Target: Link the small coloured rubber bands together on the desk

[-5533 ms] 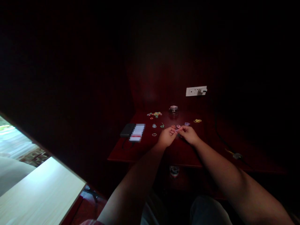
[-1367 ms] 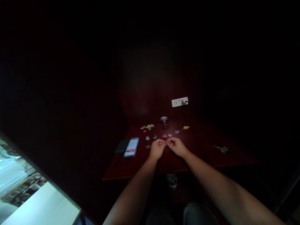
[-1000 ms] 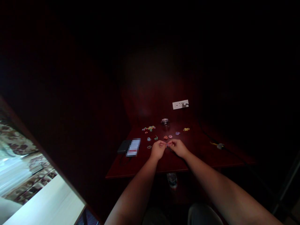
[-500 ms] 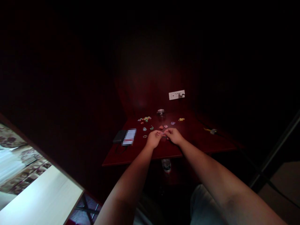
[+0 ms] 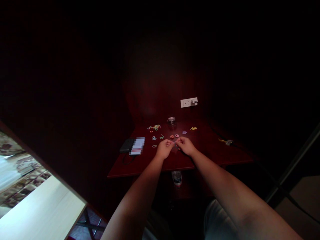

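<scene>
My left hand (image 5: 164, 149) is closed in a pinch over the table's middle. Facing it, my right hand (image 5: 185, 146) pinches too, their fingertips almost meeting. Between them is a small pale pinkish hair tie (image 5: 174, 143), partly hidden by the fingers. Just beyond lie an orange-red bunch of hair ties (image 5: 172, 136) and a pink one (image 5: 177, 135). Purple hair ties (image 5: 184, 132) and yellow ones (image 5: 193, 128) are off to the right. Left of my hands are a green hair tie (image 5: 161, 137), light blue ones (image 5: 154, 138) and a single pale loop (image 5: 154, 146).
A mixed pile of hair ties (image 5: 156, 127) lies at the back left, near a clear lidded jar (image 5: 171, 121). A phone (image 5: 137, 146) and a black case-like object (image 5: 127, 145) rest at left. A cable end (image 5: 228, 142) lies right; a wall socket (image 5: 189, 102) is behind.
Both hands stay pinched together at nearly the same spot, with the fingertips shifting slightly. The view has tilted a little; the things on the table look unmoved.
</scene>
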A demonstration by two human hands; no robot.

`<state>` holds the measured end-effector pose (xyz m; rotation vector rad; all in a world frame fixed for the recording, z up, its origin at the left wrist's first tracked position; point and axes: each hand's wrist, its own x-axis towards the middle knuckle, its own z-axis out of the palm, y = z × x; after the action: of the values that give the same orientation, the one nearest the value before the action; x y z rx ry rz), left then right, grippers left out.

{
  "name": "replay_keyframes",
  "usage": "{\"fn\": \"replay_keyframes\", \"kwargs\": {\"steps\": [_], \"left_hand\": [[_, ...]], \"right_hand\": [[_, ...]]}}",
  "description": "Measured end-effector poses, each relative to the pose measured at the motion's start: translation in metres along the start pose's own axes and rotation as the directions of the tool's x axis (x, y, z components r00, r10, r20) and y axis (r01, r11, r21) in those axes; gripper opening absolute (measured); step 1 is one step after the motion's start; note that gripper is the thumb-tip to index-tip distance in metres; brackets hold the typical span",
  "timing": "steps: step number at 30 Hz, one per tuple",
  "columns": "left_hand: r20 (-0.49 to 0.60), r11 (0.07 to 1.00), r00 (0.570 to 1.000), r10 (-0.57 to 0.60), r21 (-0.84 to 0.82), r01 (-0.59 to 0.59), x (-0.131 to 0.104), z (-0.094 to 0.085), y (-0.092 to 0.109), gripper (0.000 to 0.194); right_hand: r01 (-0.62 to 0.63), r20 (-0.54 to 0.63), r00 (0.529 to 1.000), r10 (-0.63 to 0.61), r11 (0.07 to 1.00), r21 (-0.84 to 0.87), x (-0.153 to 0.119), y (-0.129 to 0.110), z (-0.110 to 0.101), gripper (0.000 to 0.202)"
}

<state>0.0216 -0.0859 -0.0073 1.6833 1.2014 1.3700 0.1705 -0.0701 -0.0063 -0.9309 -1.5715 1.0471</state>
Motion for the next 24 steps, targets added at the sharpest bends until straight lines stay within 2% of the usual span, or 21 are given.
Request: {"fn": "replay_keyframes", "kwargs": {"steps": [12,17,24], "left_hand": [[-0.015,0.997,0.999,-0.048,-0.065,0.046,0.0018,0.0011,-0.0048,0.015],[-0.001,0.995,0.999,-0.041,-0.092,0.041,0.0010,0.0009,-0.0021,0.015],[0.019,0.996,0.998,-0.061,-0.067,0.062,0.0002,0.0002,-0.0026,0.018]], "right_hand": [[-0.015,-0.025,1.000,0.016,0.999,0.048,0.0014,0.0007,-0.0022,0.014],[-0.034,0.018,0.999,0.032,0.992,0.122,0.0020,0.0013,-0.0025,0.019],[0.003,0.044,0.999,-0.006,0.997,0.071,-0.0005,-0.0023,-0.0036,0.016]]}}
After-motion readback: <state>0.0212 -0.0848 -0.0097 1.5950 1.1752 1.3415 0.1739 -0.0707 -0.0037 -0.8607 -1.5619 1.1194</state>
